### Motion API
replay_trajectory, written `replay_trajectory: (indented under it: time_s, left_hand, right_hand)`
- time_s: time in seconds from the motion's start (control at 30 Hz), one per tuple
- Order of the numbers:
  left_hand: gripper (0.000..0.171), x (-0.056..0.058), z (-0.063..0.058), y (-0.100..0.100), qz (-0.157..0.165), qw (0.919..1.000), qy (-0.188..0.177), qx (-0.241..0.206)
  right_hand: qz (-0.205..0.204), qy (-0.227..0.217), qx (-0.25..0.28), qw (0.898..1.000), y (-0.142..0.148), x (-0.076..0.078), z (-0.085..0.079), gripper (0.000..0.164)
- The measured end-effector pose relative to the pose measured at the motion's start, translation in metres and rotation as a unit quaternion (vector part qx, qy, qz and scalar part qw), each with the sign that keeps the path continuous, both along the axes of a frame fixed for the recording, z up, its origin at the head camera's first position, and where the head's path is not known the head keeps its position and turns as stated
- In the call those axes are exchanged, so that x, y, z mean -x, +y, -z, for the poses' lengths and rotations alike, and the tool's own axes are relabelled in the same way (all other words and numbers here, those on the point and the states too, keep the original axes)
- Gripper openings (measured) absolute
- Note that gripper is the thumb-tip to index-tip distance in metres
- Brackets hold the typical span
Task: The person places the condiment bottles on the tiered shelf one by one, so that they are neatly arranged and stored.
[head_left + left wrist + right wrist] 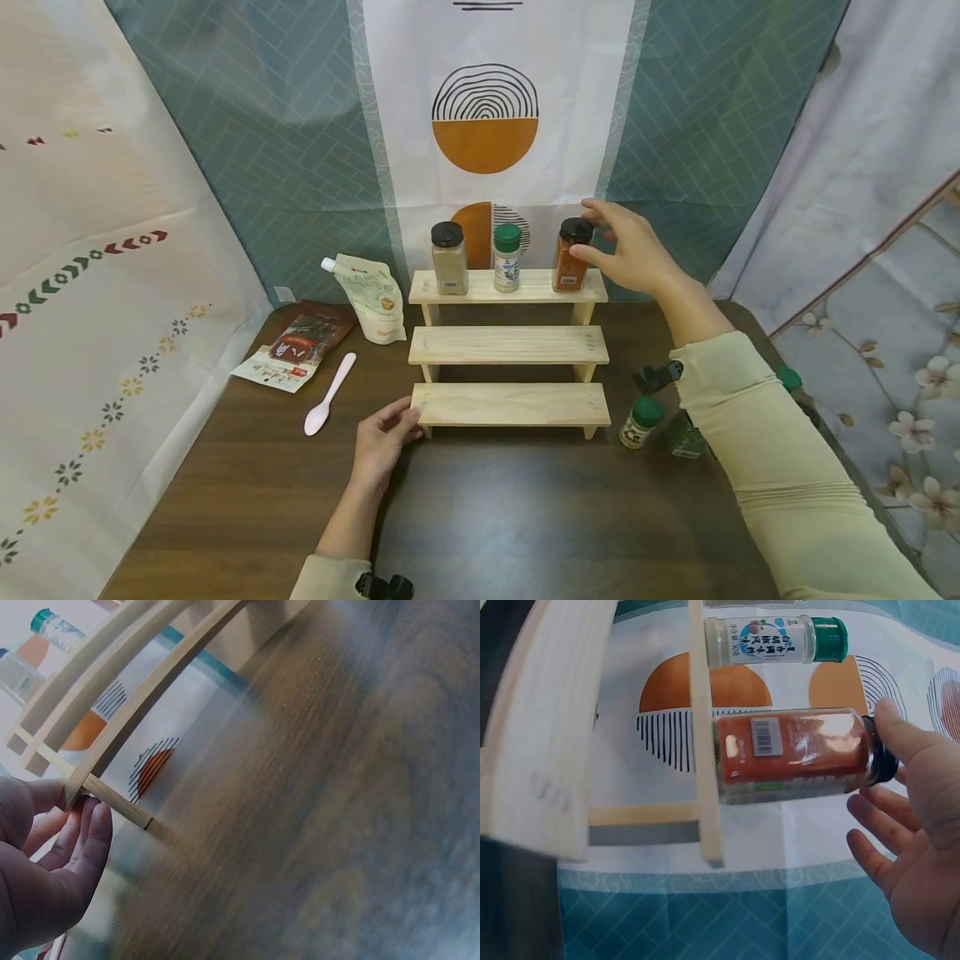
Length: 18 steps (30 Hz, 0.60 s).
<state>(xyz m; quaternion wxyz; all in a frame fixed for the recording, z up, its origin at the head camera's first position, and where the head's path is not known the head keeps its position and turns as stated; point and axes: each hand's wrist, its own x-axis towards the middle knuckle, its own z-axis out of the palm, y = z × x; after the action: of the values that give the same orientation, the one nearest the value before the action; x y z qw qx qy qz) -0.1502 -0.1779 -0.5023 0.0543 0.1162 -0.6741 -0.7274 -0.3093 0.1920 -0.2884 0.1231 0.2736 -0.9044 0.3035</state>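
Note:
A three-step wooden rack [510,406] stands on the table. My left hand [384,440] grips the left end of its lowest step, the thumb on top and the fingers curled beneath. On the top step, a black-capped jar of orange-red powder [570,265] stands upright at the right. My right hand [628,250] is around its cap, fingers spread and loosely bent, the thumb overlapping the jar's upper part. To its left on that step are a green-capped shaker [507,271] and a black-capped jar of pale powder [450,271].
Left of the rack are a white spouted pouch [372,300], a brown and white packet [300,346] and a pale pink spoon [330,394]. At the right, a green-capped shaker [637,427] and a green jar [684,440] stand by the right sleeve. A cloth [300,167] hangs behind.

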Motion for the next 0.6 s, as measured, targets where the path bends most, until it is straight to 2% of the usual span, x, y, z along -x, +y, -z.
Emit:
replay_trajectory:
  time_s: [0.27, 0.6]
  left_hand:
    - [0.038, -0.002, -0.002, 0.001, -0.001, 1.0, -0.002, 0.001]
    - [0.035, 0.0, 0.002, 0.001, 0.002, 1.0, -0.001, -0.002]
  right_hand:
    - [0.002, 0.031, 0.032, 0.999, 0.023, -0.019, 0.027, 0.067]
    - [0.034, 0.002, 0.021, 0.999, 0.049, -0.052, 0.057, 0.057]
